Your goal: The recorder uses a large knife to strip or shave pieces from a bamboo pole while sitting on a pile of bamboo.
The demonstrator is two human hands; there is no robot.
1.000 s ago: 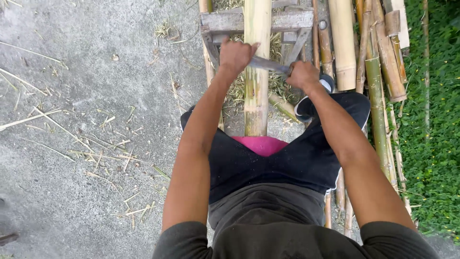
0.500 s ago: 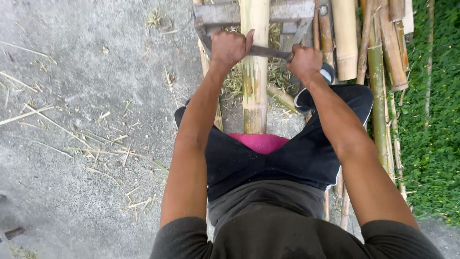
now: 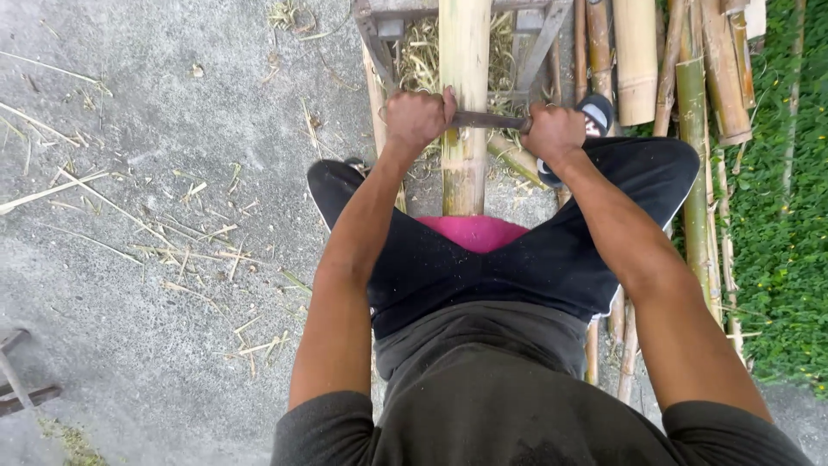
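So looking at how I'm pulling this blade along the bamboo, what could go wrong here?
The drawknife blade lies across the bamboo pole, which runs toward your lap, so a slip could bring it at your thighs. Left hand and right hand grip right beside the pole; splinters might catch knuckles. Loose shavings on the concrete could be slippery underfoot.

I see my two hands, left hand [image 3: 416,115] and right hand [image 3: 552,131]. I see one metal blade [image 3: 487,120], one big bamboo pole [image 3: 465,95], one wooden stand [image 3: 535,39], one pink cushion [image 3: 473,231], one shoe [image 3: 595,110].
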